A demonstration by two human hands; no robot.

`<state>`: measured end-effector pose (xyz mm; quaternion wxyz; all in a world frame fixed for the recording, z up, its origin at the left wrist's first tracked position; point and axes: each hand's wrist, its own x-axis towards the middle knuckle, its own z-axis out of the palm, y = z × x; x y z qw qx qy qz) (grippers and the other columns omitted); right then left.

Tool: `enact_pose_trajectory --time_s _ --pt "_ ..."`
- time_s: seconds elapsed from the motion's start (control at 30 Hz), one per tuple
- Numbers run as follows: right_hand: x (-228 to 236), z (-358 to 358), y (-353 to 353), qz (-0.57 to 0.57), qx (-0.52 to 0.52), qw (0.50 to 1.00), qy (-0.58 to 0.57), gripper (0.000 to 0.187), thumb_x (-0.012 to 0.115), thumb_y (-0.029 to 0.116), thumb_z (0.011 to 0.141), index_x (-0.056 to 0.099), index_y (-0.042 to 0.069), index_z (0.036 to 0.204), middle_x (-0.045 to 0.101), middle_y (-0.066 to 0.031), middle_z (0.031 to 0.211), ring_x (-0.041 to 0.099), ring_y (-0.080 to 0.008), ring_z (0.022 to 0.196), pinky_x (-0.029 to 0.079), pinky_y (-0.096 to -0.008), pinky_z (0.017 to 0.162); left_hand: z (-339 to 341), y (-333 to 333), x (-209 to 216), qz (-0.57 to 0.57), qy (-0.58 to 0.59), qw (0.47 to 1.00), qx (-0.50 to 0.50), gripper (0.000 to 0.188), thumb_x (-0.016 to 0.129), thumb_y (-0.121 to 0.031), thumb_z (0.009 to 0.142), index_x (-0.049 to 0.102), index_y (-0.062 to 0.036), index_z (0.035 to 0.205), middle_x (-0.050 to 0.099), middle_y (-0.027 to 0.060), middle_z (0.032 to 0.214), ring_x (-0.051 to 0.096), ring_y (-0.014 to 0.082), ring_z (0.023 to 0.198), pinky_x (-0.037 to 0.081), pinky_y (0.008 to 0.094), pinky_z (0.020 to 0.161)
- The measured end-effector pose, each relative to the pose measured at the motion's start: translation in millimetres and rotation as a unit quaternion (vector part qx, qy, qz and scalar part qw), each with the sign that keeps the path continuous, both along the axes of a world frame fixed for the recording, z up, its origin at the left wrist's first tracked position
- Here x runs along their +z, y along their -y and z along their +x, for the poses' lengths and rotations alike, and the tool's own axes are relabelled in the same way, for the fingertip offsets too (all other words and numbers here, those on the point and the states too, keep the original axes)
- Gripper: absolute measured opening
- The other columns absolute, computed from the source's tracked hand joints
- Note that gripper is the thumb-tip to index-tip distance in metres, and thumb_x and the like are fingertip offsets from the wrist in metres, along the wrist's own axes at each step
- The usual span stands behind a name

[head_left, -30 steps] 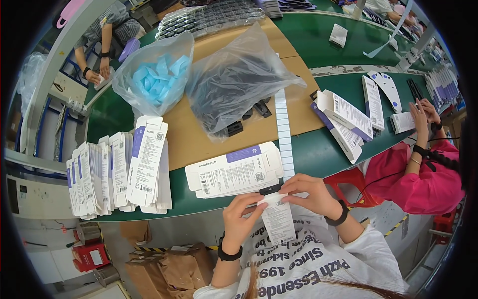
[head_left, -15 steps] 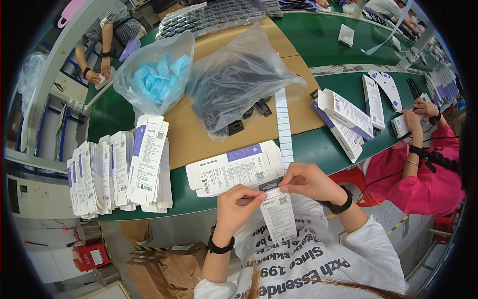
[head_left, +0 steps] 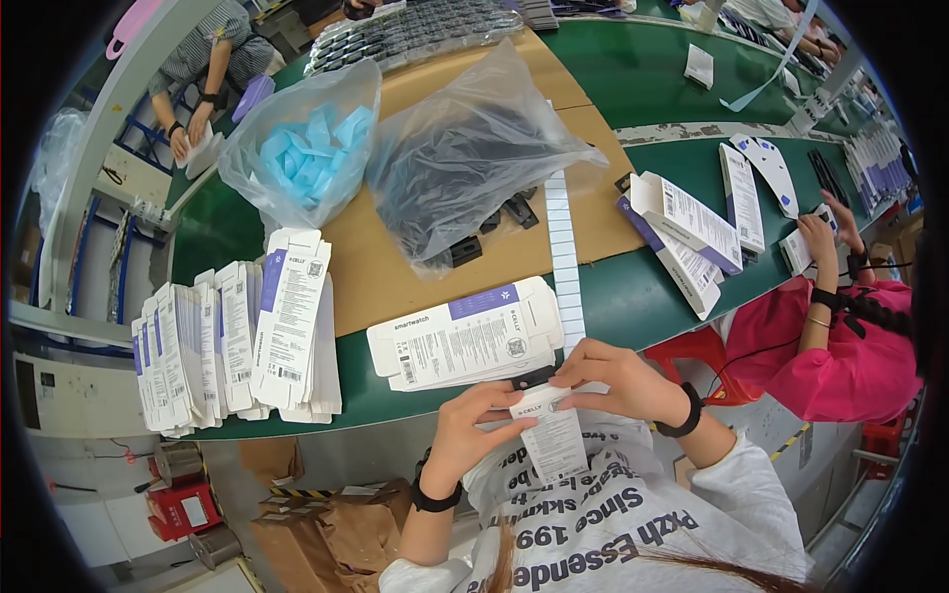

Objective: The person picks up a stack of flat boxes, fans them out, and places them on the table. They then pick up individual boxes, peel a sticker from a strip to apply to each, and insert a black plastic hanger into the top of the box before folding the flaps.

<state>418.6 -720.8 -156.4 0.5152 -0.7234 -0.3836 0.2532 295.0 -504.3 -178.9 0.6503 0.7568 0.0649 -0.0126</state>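
In front of my chest is a narrow white printed box (head_left: 556, 441), its lower end pointing toward me. A black plastic hang tab (head_left: 534, 379) shows at its far end. My left hand (head_left: 470, 427) pinches the box's left edge near that end, fingers bent over the top. My right hand (head_left: 621, 383) grips the upper right corner, its fingertips at the tab and its thumb on the printed face. Just beyond my hands, a small stack of flattened white and purple cartons (head_left: 460, 336) lies on the table edge.
More flat cartons (head_left: 297, 326) stand in rows at left. A clear bag of blue pieces (head_left: 314, 153) and a bag of black parts (head_left: 465, 148) sit on brown cardboard (head_left: 603, 212). Several boxes (head_left: 687, 237) lie at right, beside a co-worker in pink (head_left: 840, 346).
My fingers have shifted down from the tab onto the upper edges of the box. The tab now lies lower against the box end. At right, a co-worker's hand has lifted.
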Motion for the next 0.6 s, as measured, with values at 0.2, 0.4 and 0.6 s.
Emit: enact_pose_trajectory --time_s 0.2,0.4,0.6 --pt "-4.8 1.3 3.8 0.012 0.017 0.999 0.045 0.025 0.082 0.007 0.074 0.074 0.006 0.097 0.064 -0.0044 0.094 0.064 -0.0187 0.088 0.052 -0.0294 0.075 -0.7 -3.9 -3.0 0.049 0.035 0.997 -0.038 0.027 0.082 0.003 0.072 0.067 0.0052 0.094 0.065 0.015 0.111 0.068 0.0208 0.098 0.061 0.0314 0.084" --pt "-15.3 -11.0 11.6 -0.003 0.002 0.997 0.08 0.036 0.081 0.019 0.077 0.07 0.008 0.109 0.062 -0.0073 0.109 0.064 -0.0213 0.09 0.053 -0.0326 0.076 9.7 3.9 7.6 0.041 -0.018 0.997 -0.058 0.029 0.077 0.005 0.077 0.068 0.0044 0.104 0.065 0.0148 0.112 0.067 0.0194 0.095 0.06 0.0289 0.082" --pt "16.9 -59.1 8.4 -0.208 -0.106 0.945 0.23 0.1 0.088 0.04 0.059 0.043 0.016 0.145 0.041 -0.0221 0.14 0.054 -0.039 0.117 0.054 -0.0407 0.087 27.2 23.2 6.8 -0.08 0.068 0.987 0.123 0.034 0.07 0.01 0.082 0.065 0.0045 0.116 0.062 0.0136 0.118 0.062 0.0189 0.105 0.06 0.0287 0.082"
